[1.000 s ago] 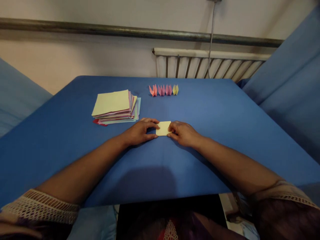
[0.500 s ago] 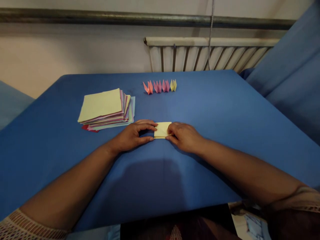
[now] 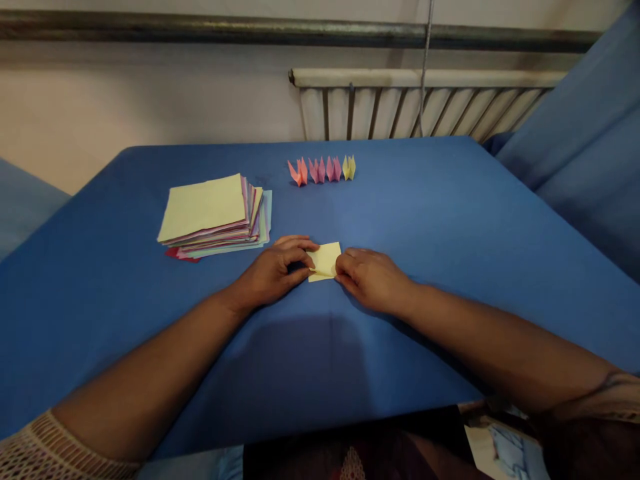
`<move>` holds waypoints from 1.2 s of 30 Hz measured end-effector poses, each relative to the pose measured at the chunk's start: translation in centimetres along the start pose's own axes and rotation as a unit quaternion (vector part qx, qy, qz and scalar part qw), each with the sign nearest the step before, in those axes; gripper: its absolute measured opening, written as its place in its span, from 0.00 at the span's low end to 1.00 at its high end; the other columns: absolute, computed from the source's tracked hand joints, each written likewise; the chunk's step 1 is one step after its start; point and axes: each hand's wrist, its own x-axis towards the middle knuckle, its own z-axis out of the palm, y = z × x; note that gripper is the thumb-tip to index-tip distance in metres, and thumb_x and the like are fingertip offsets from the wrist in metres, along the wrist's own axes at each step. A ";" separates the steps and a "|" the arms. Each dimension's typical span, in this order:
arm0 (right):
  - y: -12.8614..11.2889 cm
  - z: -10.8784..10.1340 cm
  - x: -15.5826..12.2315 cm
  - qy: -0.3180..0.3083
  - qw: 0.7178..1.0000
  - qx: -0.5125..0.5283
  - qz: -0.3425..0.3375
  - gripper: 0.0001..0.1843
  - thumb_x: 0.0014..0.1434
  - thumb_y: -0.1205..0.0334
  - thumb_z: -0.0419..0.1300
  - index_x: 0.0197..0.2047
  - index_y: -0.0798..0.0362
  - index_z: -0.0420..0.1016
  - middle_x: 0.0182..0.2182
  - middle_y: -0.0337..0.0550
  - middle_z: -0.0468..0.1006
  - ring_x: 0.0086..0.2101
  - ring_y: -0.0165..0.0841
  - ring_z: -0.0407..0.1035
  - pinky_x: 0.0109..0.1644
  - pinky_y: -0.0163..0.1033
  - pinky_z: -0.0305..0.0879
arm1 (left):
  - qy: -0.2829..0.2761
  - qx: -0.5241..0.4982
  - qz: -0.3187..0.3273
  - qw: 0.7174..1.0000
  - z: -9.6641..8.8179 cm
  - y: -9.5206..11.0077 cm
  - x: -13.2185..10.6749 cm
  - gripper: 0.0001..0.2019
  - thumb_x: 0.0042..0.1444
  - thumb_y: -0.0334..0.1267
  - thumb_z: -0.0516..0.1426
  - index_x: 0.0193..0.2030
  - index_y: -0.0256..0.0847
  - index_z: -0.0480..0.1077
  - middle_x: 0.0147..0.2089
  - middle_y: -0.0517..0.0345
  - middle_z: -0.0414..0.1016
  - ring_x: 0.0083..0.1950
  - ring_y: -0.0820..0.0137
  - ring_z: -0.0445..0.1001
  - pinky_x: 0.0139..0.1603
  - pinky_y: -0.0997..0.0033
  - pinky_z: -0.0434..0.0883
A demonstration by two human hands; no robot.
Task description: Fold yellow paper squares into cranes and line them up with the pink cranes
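A small folded sheet of yellow paper [image 3: 326,259] lies on the blue-covered table [image 3: 450,227] between my hands. Its top layer lifts slightly from the layer beneath along the near edge. My left hand [image 3: 280,268] grips its left side, thumb at the near corner and fingers over the top. On the right side, my right hand [image 3: 373,277] is closed, with thumb and forefinger pinching the paper's near right edge. The right fingertips hide that corner.
A stack of coloured paper [image 3: 205,208] sits left of my hands. Several folded paper figures [image 3: 318,171], orange, pink and yellow, stand in a row toward the back. Behind the table are a white radiator [image 3: 400,79] and a pipe [image 3: 215,30].
My left thumb and forefinger have closed in on the yellow paper's left edge. The paper has turned slightly, and its upper layer now lifts at the near side.
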 end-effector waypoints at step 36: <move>1.9 -1.4 -1.5 0.005 0.999 0.045 -0.019 0.14 0.67 0.64 0.51 0.49 0.52 0.76 0.50 0.49 0.76 0.48 0.38 0.70 0.54 0.45 0.66 | -0.079 0.130 0.058 0.987 0.2 2.5 0.0 0.14 0.64 0.36 0.52 0.51 0.46 0.75 0.51 0.52 0.76 0.52 0.62 0.71 0.59 0.54 0.63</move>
